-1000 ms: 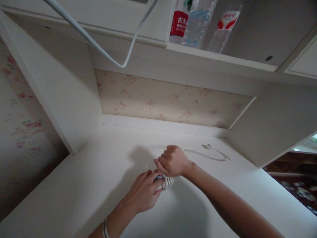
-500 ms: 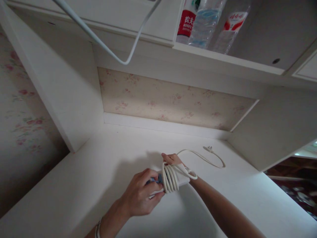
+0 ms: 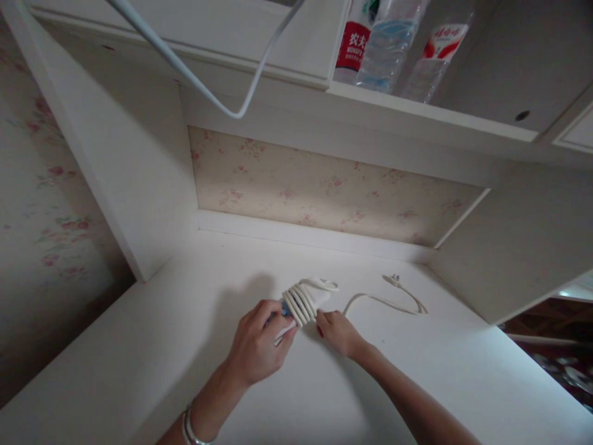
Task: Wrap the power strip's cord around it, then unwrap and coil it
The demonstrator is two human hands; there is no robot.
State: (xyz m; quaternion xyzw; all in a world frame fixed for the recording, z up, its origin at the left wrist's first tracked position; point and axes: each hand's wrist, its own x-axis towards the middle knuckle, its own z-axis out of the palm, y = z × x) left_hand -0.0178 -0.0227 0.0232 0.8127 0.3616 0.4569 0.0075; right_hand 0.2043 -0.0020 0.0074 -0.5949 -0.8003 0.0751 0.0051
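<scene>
At the left, the left hand [image 3: 256,346], a thin silver bracelet [image 3: 189,426] on its wrist, stays clamped around the near end of a small white block with a blue patch [image 3: 301,303], held just above the white desk top [image 3: 139,358]. White round cord [image 3: 299,304] lies in several tight turns around that block. Half a second earlier the right hand [image 3: 338,330] was behind the bundle with a loop over its fingers; now it has come round to the near side, fingers together, fingertips touching the coils. The loose tail has shortened, which suggests another turn is laid. It runs right to the small white plug [image 3: 393,280], resting on the desk. Above, clear plastic bottles [image 3: 386,43] stand on the shelf.
</scene>
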